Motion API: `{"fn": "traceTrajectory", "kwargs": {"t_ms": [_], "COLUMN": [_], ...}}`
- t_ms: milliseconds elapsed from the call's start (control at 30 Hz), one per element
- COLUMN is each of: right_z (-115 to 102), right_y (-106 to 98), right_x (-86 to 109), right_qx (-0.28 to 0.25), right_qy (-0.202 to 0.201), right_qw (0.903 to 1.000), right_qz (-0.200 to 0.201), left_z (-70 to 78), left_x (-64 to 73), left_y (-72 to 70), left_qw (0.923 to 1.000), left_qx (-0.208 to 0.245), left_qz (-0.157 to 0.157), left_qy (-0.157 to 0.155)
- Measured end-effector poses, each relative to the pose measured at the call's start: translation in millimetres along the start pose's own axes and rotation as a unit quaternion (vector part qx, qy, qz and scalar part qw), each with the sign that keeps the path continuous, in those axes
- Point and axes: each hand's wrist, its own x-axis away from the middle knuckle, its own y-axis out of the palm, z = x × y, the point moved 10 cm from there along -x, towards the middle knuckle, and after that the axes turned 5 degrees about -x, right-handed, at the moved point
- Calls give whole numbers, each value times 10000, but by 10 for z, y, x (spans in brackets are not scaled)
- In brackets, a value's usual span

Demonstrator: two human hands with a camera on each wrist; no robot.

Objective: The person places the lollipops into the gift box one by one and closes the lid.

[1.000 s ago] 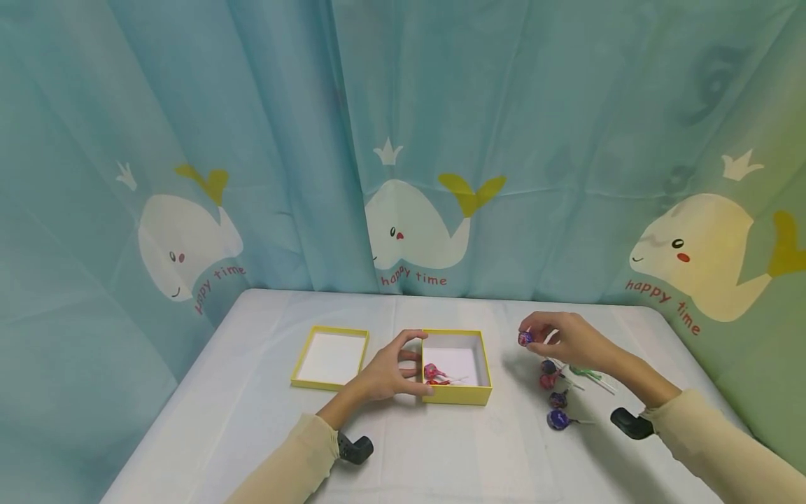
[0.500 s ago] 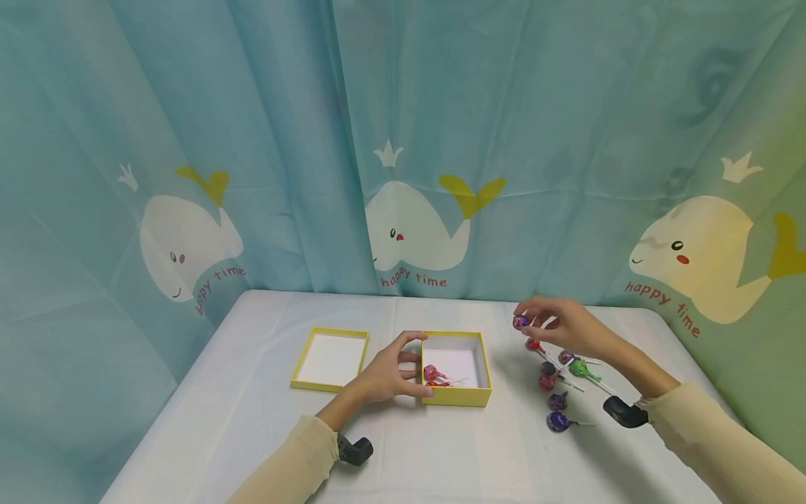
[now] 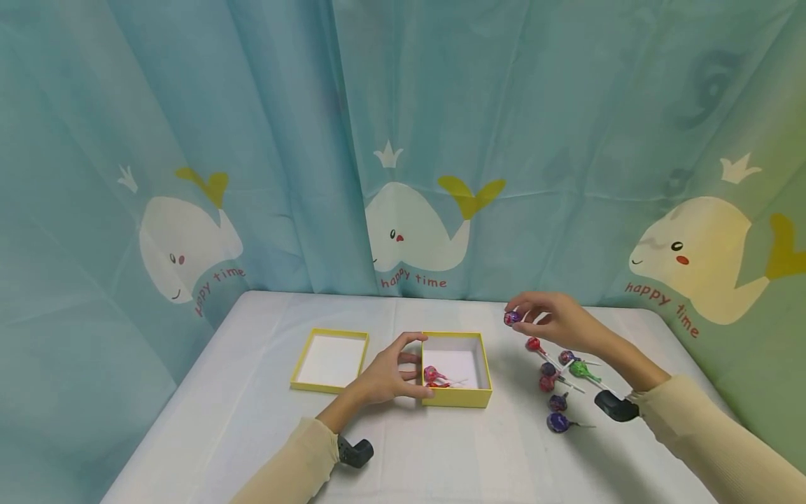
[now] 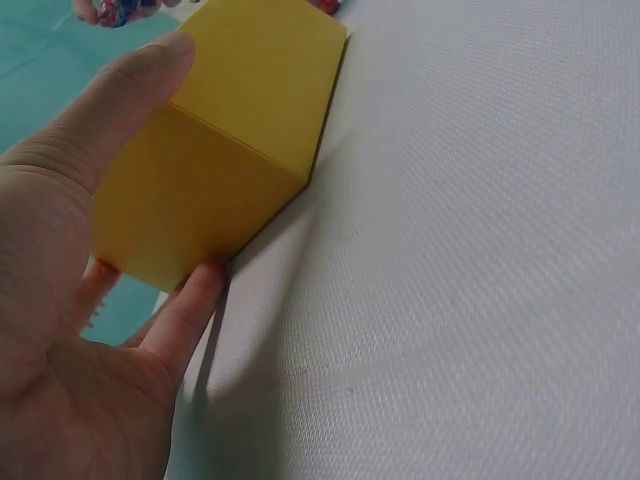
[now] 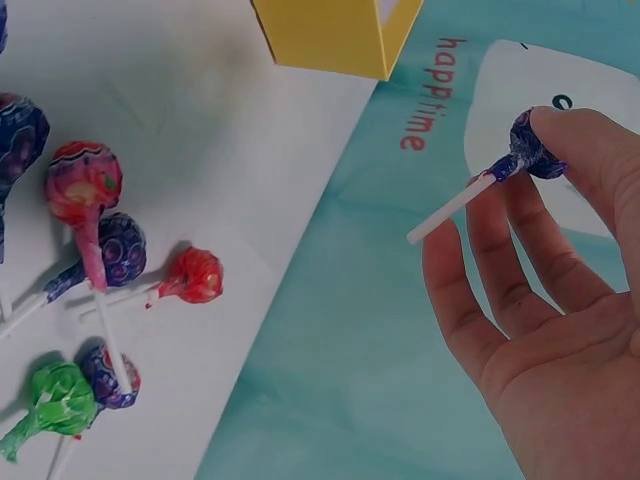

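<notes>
A blue-and-purple wrapped lollipop [image 5: 532, 148] is pinched by its candy head in my right hand [image 3: 563, 323], its white stick pointing free. This hand is raised above the table, right of the yellow box [image 3: 458, 397]. My left hand [image 3: 384, 374] grips the box's left side, thumb at the front corner and a finger at the back corner. In the left wrist view the thumb and fingers span the yellow box [image 4: 235, 140]. Pink and red lollipops [image 3: 434, 374] lie inside the box at its left.
Several loose lollipops lie on the right of the table, among them a red one [image 3: 533, 344], a green one [image 3: 579, 369] and a purple one [image 3: 557, 422]. A shallow yellow-rimmed lid [image 3: 330, 358] lies left of the box. A whale-print curtain [image 3: 296, 175] hangs behind the table.
My right hand has risen and moved left toward the box with the lollipop, uncovering the red and green lollipops on the table. The left hand and box stay put.
</notes>
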Motion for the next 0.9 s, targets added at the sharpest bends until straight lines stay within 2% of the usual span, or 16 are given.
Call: {"fn": "traceTrajectory", "kwargs": {"t_ms": [133, 400, 900], "right_z": [-13, -171, -456], "right_y": [41, 151, 527], "right_x": [-45, -198, -511], "right_qx": [5, 89, -96], "right_qy": [148, -127, -532], "right_qw": [9998, 9994, 9949], "right_qz": [-93, -311, -848], "left_z": [-1, 0, -2], "left_x": [2, -1, -15], "left_y": [6, -2, -9], "left_qw": [10000, 10000, 10000], "left_qx": [59, -21, 9], "left_qz": [-14, 4, 49], "left_qy": [1, 92, 69]}}
